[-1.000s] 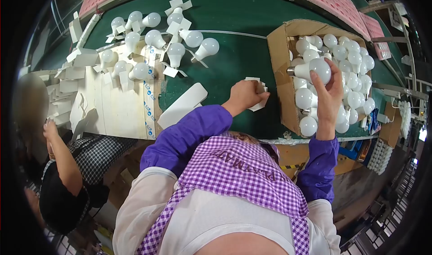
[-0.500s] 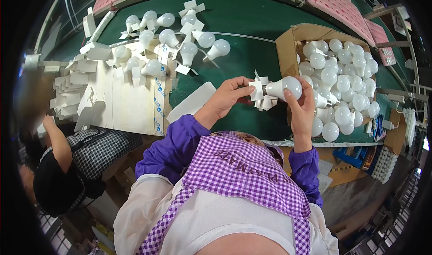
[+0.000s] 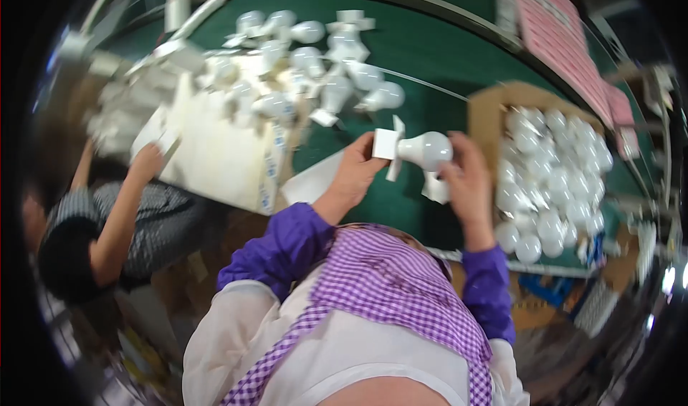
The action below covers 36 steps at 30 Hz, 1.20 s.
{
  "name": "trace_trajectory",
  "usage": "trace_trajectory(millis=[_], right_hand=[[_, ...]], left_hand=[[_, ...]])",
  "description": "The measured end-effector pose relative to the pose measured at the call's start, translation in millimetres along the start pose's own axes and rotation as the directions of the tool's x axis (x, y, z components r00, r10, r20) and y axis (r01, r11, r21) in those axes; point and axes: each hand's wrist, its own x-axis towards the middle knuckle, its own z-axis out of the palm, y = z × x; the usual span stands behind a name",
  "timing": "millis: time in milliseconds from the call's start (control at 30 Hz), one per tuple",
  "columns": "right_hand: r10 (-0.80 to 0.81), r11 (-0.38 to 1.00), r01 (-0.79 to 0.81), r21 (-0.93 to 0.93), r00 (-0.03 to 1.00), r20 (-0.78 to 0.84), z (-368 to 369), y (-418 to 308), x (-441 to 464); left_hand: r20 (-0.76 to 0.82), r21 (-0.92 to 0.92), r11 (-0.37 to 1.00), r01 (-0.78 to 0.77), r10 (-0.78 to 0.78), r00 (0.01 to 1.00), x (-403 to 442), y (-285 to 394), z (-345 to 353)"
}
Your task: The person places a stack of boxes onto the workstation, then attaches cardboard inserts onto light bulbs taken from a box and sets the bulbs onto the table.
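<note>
A folded white card piece is pinched in my left hand, around the base end of a white light bulb. My right hand has its fingers closed at the round end of that bulb. Just below the bulb is another small white card piece, close to my right fingertips. On the green table, farther left, several bulbs with card on their bases lie in a cluster. A flat white card lies beside my left wrist.
At the right stands a cardboard box full of bulbs. A pale board lies at the left, with piled white cards beyond it. A co-worker's hand holds a white card there. Pink perforated trays line the back right.
The bulb and card piece have come together, and my hands have moved slightly left with them. The view has shifted. The co-worker's hand has risen to a white card.
</note>
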Motion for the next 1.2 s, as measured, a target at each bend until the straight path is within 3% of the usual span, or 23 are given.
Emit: trace_trajectory(millis=[33,67,100,133,200,267,367,433,467,533,600,667,733,800,867,933,1000,1033,1067,1100,1133,1167,1200], right_hand=[[-0.132,0.991,0.134,0.012,0.988,-0.077,-10.1,21.3,11.8],[-0.148,0.977,0.106,-0.186,0.962,-0.229,-22.5,29.8,26.0],[-0.12,0.989,0.144,0.041,0.926,-0.359,-33.1,24.4,39.9],[-0.244,0.85,0.098,-0.517,0.944,-0.222,-72.9,27.8,56.9],[-0.343,0.496,0.079,-0.865,0.933,-0.111,-113.1,78.8,82.5],[-0.078,0.646,0.064,-0.76,0.997,0.018,-138.7,93.5,98.7],[0.125,0.837,-0.066,-0.543,0.989,0.073,-154.4,105.1,113.9],[0.098,0.728,-0.005,-0.686,0.991,0.096,-159.5,111.8,115.3],[0.094,0.661,0.018,-0.75,0.99,0.106,-161.2,114.8,114.8],[0.105,0.615,0.028,-0.788,0.987,0.117,-159.7,114.2,111.4],[0.108,0.59,0.022,-0.807,0.988,0.106,-163.0,118.7,108.5],[0.106,0.587,0.003,-0.809,0.991,0.08,-167.3,130.6,107.4],[0.141,0.484,-0.002,-0.875,0.987,0.076,-175.6,150.5,106.1],[0.206,0.426,-0.082,-0.901,0.979,0.008,-165.7,140.3,105.7],[0.161,0.39,-0.021,-0.92,0.986,0.046,-163.7,135.5,108.1],[0.069,0.46,-0.044,-0.887,0.997,-0.014,-165.3,118.3,107.7],[-0.133,0.596,-0.051,-0.802,0.978,-0.161,-164.8,66.2,91.4],[-0.157,0.635,-0.055,-0.77,0.968,-0.198,-162.9,50.7,85.5],[-0.179,0.673,-0.055,-0.738,0.956,-0.234,-161.5,39.0,77.8],[-0.203,0.71,-0.049,-0.703,0.941,-0.271,-159.6,29.3,70.8],[-0.146,0.792,-0.073,-0.606,0.941,-0.305,-156.9,21.3,64.2],[-0.086,0.862,-0.096,-0.498,0.94,-0.33,-154.0,14.8,56.7],[-0.022,0.917,-0.119,-0.381,0.937,-0.348,-150.1,8.7,48.4]], left_hand=[[-0.082,-0.042,0.999,0.015,-0.018,0.996,3.0,-0.5,-15.6],[-0.159,-0.089,0.996,0.018,-0.032,0.987,6.7,4.3,-30.6],[-0.231,-0.059,0.998,-0.018,0.004,0.973,7.4,15.5,-45.3],[-0.262,-0.046,0.995,-0.092,0.077,0.962,8.7,16.1,-67.4],[-0.344,0.059,0.97,-0.237,0.242,0.907,10.8,33.0,-107.1],[-0.474,0.097,0.955,-0.282,0.293,0.83,11.9,65.5,-139.5],[-0.523,0.269,0.866,-0.421,0.499,0.691,41.2,106.0,-209.0],[-0.515,0.511,0.805,-0.303,0.568,0.642,65.6,131.4,-253.1],[-0.534,0.476,0.818,-0.324,0.561,0.633,79.8,139.8,-268.3],[-0.539,0.649,0.737,-0.188,0.62,0.57,104.7,146.2,-299.5],[-0.498,0.712,0.693,-0.11,0.609,0.617,127.2,133.9,-340.7],[-0.382,0.826,0.561,-0.061,0.635,0.671,128.9,126.0,-349.6],[-0.34,0.94,0.248,0.237,0.583,0.738,120.2,137.8,-327.6],[-0.228,0.94,-0.086,0.33,0.56,0.797,120.4,140.8,-332.3],[-0.174,0.936,-0.179,0.305,0.518,0.838,125.1,140.8,-356.8],[0.082,0.966,-0.209,0.15,0.803,0.591,122.6,143.8,-343.5],[-0.091,0.995,0.099,0.017,0.809,0.581,101.2,137.8,-229.0],[-0.181,0.967,0.249,-0.042,0.797,0.576,90.7,127.6,-170.7],[-0.201,0.891,0.44,-0.113,0.604,0.772,84.8,99.7,-137.9],[-0.094,0.886,0.441,-0.142,0.47,0.877,79.4,52.6,-109.4],[0.236,0.885,0.305,-0.351,0.355,0.905,61.6,22.8,-54.4],[0.051,0.865,0.499,-0.056,0.024,0.998,39.6,30.7,17.8],[0.189,0.832,0.522,-0.188,0.053,0.981,40.0,-13.6,43.1]])
